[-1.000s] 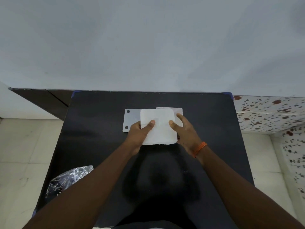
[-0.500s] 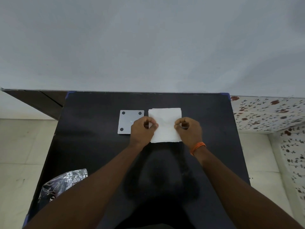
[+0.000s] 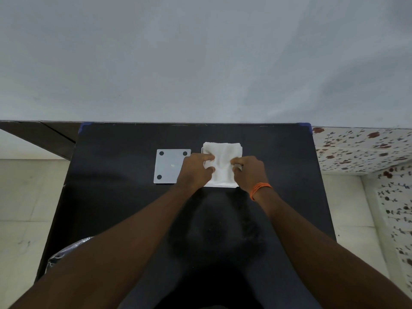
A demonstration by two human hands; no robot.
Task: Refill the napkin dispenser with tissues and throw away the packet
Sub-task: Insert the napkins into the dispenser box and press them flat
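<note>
No writing is legible. On a black table [image 3: 111, 197], both fists press a white tissue stack [image 3: 223, 152] at twelve o'clock: left hand [image 3: 196, 169] and right hand [image 3: 249, 172], fingers curled onto it. A grey square plate [image 3: 169, 166] lies at its nine o'clock.

I see two bare forearms entering from the lower corners of the frame, no sleeves in view on either. The right hand [image 3: 249, 172] carries a band of orange thread [image 3: 260, 190] wound several times around the wrist. The left hand [image 3: 196, 171] wears nothing; no rings are discernible on either.
</note>
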